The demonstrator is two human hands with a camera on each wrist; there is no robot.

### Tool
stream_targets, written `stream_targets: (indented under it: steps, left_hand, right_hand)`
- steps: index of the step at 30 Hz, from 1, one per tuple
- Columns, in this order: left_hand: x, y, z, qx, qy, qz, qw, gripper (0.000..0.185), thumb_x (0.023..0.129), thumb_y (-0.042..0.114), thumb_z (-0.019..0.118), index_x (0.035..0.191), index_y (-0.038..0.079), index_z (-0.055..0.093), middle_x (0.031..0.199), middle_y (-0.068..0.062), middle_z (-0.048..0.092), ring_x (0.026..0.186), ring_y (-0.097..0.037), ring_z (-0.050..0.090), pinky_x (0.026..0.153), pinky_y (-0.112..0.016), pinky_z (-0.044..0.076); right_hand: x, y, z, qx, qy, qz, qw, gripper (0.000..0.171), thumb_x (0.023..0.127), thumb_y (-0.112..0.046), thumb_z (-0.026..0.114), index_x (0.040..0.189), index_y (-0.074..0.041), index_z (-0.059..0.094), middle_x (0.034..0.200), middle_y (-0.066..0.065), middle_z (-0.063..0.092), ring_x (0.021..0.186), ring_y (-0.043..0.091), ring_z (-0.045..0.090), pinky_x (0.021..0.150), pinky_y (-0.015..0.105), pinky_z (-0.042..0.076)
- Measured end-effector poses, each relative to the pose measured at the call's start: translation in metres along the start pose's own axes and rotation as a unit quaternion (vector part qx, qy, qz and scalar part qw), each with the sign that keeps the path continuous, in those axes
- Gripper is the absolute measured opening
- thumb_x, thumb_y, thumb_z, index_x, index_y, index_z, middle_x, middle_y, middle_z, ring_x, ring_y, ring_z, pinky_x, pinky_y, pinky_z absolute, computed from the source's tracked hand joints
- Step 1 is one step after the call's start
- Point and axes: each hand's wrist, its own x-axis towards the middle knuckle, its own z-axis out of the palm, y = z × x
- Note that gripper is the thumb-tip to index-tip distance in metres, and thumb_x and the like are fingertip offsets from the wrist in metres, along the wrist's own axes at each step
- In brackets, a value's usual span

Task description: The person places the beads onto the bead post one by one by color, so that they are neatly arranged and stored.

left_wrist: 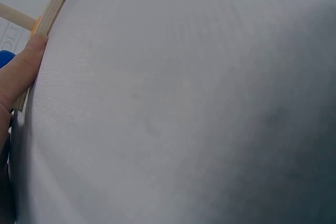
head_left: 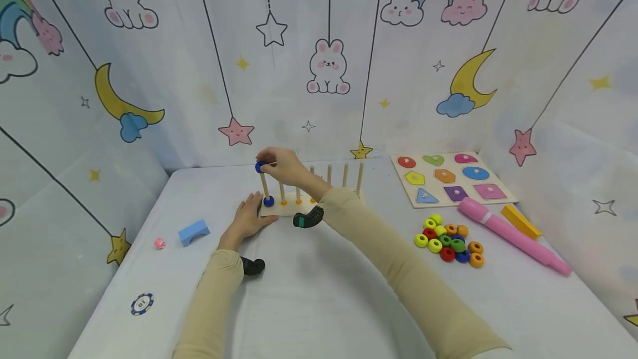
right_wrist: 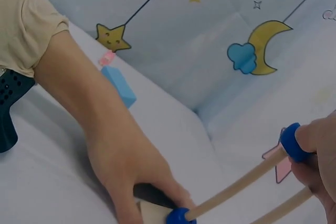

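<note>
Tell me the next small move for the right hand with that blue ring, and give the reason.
Probably let the blue ring slide down. The right hand pinches it at the tip of the leftmost peg, apparently already threaded on in the right wrist view. Another blue ring sits at that peg's foot, and the left hand steadies the wooden base, so releasing looks safe.

1. The right hand [right_wrist: 317, 153] is cut off by the right wrist view's edge beside the peg rack [head_left: 309, 198].
2. The poker chip [head_left: 142, 303], well left of the rack, bears markings too small to read.
3. The left wrist view shows only blurred cloth beside the rack's edge.
</note>
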Motion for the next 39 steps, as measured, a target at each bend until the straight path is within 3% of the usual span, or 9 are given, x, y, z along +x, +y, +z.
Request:
stream_targets:
  steps: [10,17,22,26,32,39]
  left_hand:
    - [0.000,0.000,0.000,-0.005,-0.008,-0.009,0.9999,0.088,0.085,0.042,0.068,0.146,-0.006,0.025,0.152,-0.026,0.017,0.141,-0.038,0.006,0.114,-0.050,0.000]
    - [0.002,0.001,0.003,-0.001,-0.005,-0.011,0.9999,0.089,0.085,0.043,0.068,0.147,-0.004,0.024,0.152,-0.025,0.017,0.142,-0.037,0.006,0.114,-0.049,0.000]
    - [0.002,0.001,0.001,0.009,-0.013,-0.010,0.9998,0.090,0.086,0.045,0.066,0.146,-0.006,0.022,0.153,-0.025,0.016,0.142,-0.038,0.005,0.114,-0.049,0.000]
    - [0.001,-0.001,0.000,0.002,-0.013,-0.009,0.9999,0.090,0.086,0.044,0.066,0.146,-0.007,0.022,0.153,-0.025,0.015,0.142,-0.038,0.005,0.114,-0.050,0.000]
    - [0.002,-0.005,0.000,0.001,-0.010,-0.008,0.9999,0.091,0.086,0.046,0.065,0.146,-0.006,0.022,0.153,-0.025,0.015,0.142,-0.037,0.005,0.114,-0.048,-0.001]
    - [0.002,-0.003,-0.001,0.007,-0.014,0.004,0.9999,0.089,0.087,0.042,0.066,0.145,-0.009,0.022,0.152,-0.026,0.015,0.141,-0.038,0.005,0.114,-0.049,-0.001]
  right_hand:
    - [0.003,0.001,0.006,-0.030,-0.016,0.009,0.999,0.026,0.093,-0.009,0.059,0.118,-0.003,0.060,0.106,0.006,0.066,0.093,0.008,0.062,0.080,0.013,0.048]
    - [0.000,0.002,0.002,-0.051,-0.014,0.005,0.999,0.031,0.093,-0.013,0.059,0.123,-0.003,0.057,0.118,0.006,0.063,0.107,0.012,0.058,0.092,0.014,0.043]
    - [-0.003,0.007,-0.009,-0.047,0.007,-0.007,0.999,0.030,0.094,-0.012,0.059,0.122,-0.002,0.057,0.118,0.005,0.063,0.110,0.012,0.058,0.093,0.015,0.042]
    - [-0.009,0.014,-0.026,-0.044,0.039,-0.017,0.998,0.030,0.093,-0.011,0.059,0.121,-0.001,0.058,0.118,0.007,0.064,0.110,0.015,0.058,0.094,0.016,0.043]
    - [-0.023,0.028,-0.067,-0.029,0.091,0.005,0.995,0.028,0.092,-0.008,0.059,0.119,0.001,0.058,0.115,0.010,0.064,0.108,0.018,0.060,0.093,0.021,0.045]
    - [-0.061,0.058,-0.118,0.008,0.165,0.047,0.985,0.027,0.091,-0.008,0.061,0.117,0.000,0.059,0.114,0.012,0.065,0.105,0.021,0.061,0.092,0.025,0.048]
